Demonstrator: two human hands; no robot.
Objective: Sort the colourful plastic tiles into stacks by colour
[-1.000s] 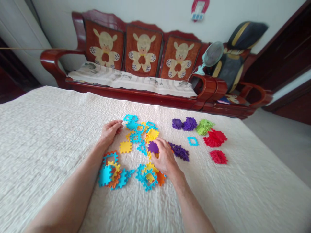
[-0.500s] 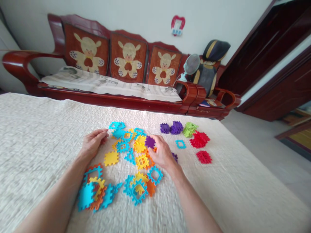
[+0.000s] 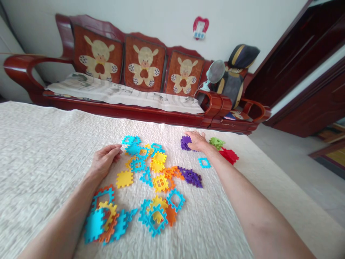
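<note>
My left hand (image 3: 106, 158) rests on the cover with its fingers curled together, beside the loose pile. Nothing shows in it. Its fingertips lie close to blue toothed tiles (image 3: 131, 140). My right hand (image 3: 198, 140) is stretched over the purple tiles (image 3: 185, 143) at the back, fingers spread and thumb apart; it covers part of that pile. The purple tile it carried earlier cannot be made out under the hand. Between the hands lie yellow tiles (image 3: 124, 179), a blue tile with a window (image 3: 138, 165) and orange tiles (image 3: 174, 172).
More purple tiles (image 3: 191, 177) and a blue square frame (image 3: 204, 163) lie near my right forearm. Green tiles (image 3: 216, 143) and red tiles (image 3: 229, 156) sit beyond it. Mixed tiles (image 3: 94, 226) lie by my left forearm. A wooden sofa (image 3: 161, 114) stands behind the quilted cover (image 3: 54, 144).
My right hand has moved from the mixed pile, where it held a purple tile, back and right to the purple pile. My left hand has stayed in place.
</note>
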